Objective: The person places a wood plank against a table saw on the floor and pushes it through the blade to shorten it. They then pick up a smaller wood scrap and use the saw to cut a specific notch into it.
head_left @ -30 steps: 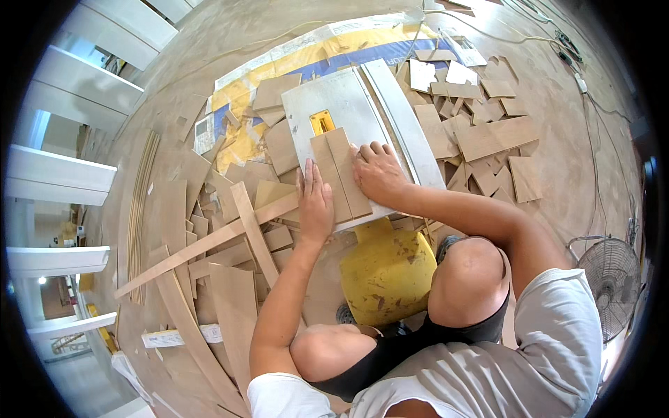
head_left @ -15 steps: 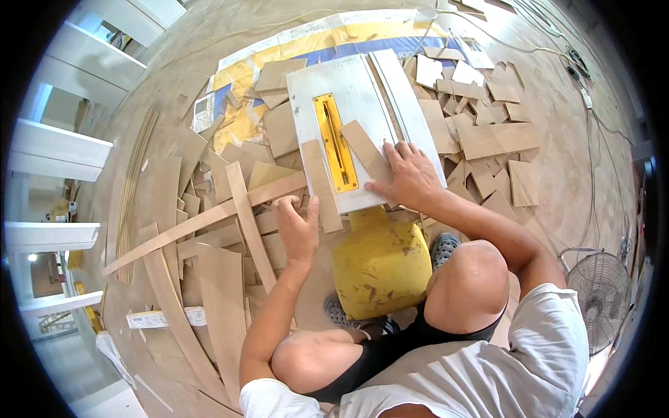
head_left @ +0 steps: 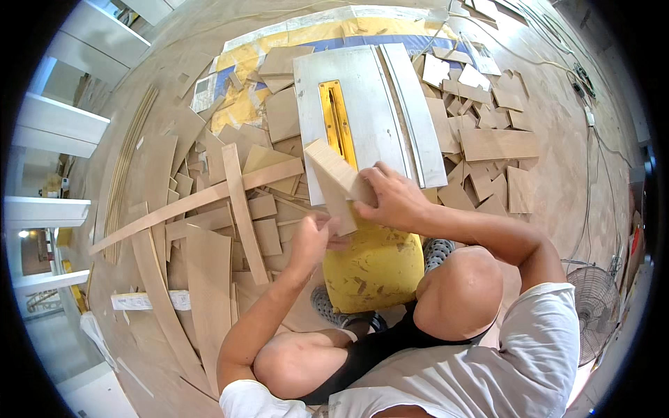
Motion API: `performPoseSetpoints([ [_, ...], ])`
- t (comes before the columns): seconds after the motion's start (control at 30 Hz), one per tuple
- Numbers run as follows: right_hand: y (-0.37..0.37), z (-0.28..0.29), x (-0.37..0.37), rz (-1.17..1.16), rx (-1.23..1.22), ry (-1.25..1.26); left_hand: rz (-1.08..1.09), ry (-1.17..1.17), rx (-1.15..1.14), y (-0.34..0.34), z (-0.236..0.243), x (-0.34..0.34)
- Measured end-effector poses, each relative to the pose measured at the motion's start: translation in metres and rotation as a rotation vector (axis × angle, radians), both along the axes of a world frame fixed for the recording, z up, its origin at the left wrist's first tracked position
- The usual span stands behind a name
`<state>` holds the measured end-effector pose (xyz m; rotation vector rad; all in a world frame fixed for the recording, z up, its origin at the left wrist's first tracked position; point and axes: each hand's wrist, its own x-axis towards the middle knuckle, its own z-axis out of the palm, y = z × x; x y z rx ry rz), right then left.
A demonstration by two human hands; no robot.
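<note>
My right hand [head_left: 390, 198] grips a short light wooden board [head_left: 334, 164], held at a slant over the near end of the silver saw table [head_left: 355, 63]. A second short piece of board [head_left: 338, 216] hangs below it, with my left hand [head_left: 313, 240] closed at its lower left end; some of those fingertips are hidden. The yellow slotted insert [head_left: 334, 104] in the table shows just beyond the boards. The saw's yellow body [head_left: 373, 272] is between my legs, under both hands.
Loose board offcuts [head_left: 495, 143] surround the saw, with long strips [head_left: 195, 195] at the left. A printed yellow-blue sheet [head_left: 247, 66] lies behind. Cables [head_left: 585, 111] run along the right, near a fan [head_left: 592, 313]. White shelf-like panels [head_left: 63, 125] line the left edge.
The two boards, earlier on the table, are now raised and drawn toward me. My right hand moved back and down with them; my left hand moved slightly right and down, closing in on the boards.
</note>
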<state>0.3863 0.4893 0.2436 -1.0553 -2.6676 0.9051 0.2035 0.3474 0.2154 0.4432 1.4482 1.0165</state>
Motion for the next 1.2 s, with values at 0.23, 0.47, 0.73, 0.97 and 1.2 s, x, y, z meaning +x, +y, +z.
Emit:
performPoseSetpoints([
  [0.23,-0.014,0.006,-0.019,0.092,-0.028,-0.148,-0.096,-0.458,0.195,-0.005,-0.013,0.022],
  [0.47,0.01,0.024,0.009,0.192,0.086,-0.01,-0.365,-0.165,0.191,0.01,0.046,-0.022],
  [0.73,0.175,0.049,-0.025,0.209,0.247,0.188,-0.015,0.616,0.55,0.101,0.092,-0.148],
  [0.97,0.256,-0.011,-0.037,0.244,0.159,0.022,-0.21,0.906,0.612,0.218,0.009,-0.156],
  [1.2,0.25,-0.028,-0.038,0.236,0.178,0.145,-0.247,0.828,0.608,0.239,-0.031,-0.145],
])
